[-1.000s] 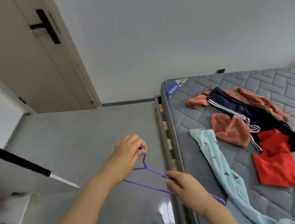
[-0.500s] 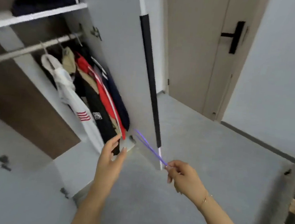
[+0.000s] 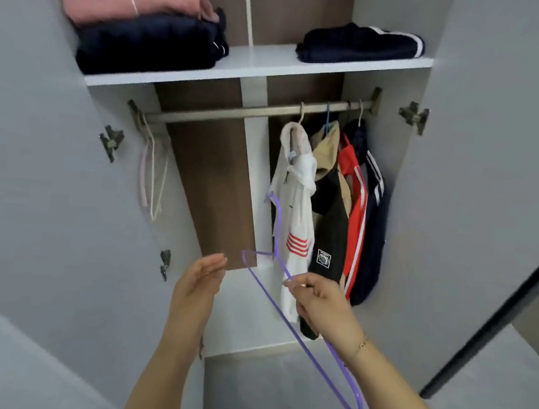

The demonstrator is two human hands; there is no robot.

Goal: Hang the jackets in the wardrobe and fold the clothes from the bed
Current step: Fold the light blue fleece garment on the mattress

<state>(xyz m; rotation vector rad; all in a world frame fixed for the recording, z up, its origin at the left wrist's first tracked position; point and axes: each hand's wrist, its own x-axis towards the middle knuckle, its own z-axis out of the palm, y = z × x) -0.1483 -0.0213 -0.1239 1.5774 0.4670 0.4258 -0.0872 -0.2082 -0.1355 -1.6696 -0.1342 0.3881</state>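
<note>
I face the open wardrobe. My right hand (image 3: 320,301) pinches a thin purple hanger (image 3: 307,348) by its upper arm; the hook points up in front of the hanging clothes. My left hand (image 3: 197,284) is open, fingers apart, just left of the hanger and not touching it. On the metal rail (image 3: 224,113) hang a white jacket (image 3: 297,206), a tan and black one (image 3: 327,216), a red one (image 3: 355,208) and a navy striped one (image 3: 372,220), bunched at the right end. The bed is out of view.
Two empty pale hangers (image 3: 153,174) hang at the rail's left end. The white shelf (image 3: 260,65) above carries folded pink and navy clothes (image 3: 146,27) and a folded navy garment (image 3: 360,44). Both grey doors (image 3: 491,191) stand open at the sides.
My view swung from the bed to the wardrobe interior. My left hand let go of the purple hanger, which now stands more upright in my right hand.
</note>
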